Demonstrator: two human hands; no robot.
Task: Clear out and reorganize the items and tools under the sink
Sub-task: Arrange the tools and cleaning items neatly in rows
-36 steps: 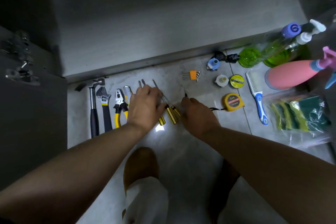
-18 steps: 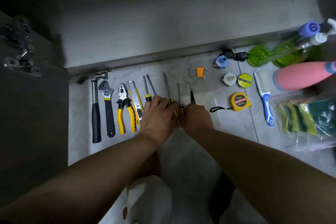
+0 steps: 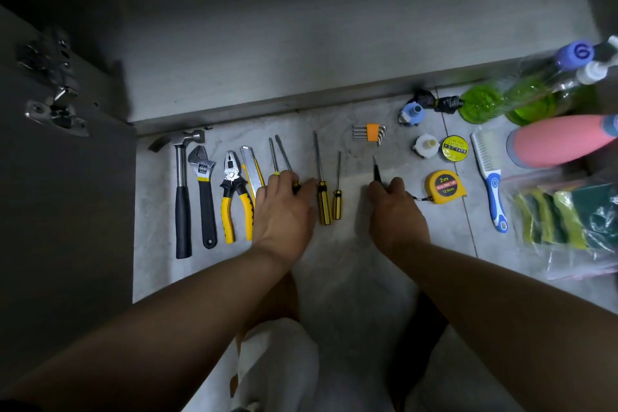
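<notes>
Tools lie in a row on the grey floor tiles (image 3: 351,261) in front of the open sink cabinet (image 3: 301,43). My left hand (image 3: 284,211) rests palm down on the handles of two thin screwdrivers (image 3: 279,154). Just to its right lie two yellow-and-black screwdrivers (image 3: 323,204), side by side and untouched. My right hand (image 3: 396,214) pinches a small black pointed tool (image 3: 377,170), whose tip points toward the cabinet. A hammer (image 3: 182,194), wrench (image 3: 204,191), yellow pliers (image 3: 235,201) and utility knife (image 3: 252,169) lie left of my left hand.
Hex keys (image 3: 371,132), a yellow tape measure (image 3: 443,186), PVC tape (image 3: 454,149), a white cap (image 3: 425,145) and a blue brush (image 3: 491,184) lie at right. Green bottles (image 3: 501,100), a pink bottle (image 3: 561,140) and bagged sponges (image 3: 568,221) crowd the right edge. The open cabinet door (image 3: 67,194) stands at left.
My hands, close together on the screwdrivers before, have drawn apart. The right hand moved right with the black tool; two yellow-and-black screwdrivers now lie uncovered between them.
</notes>
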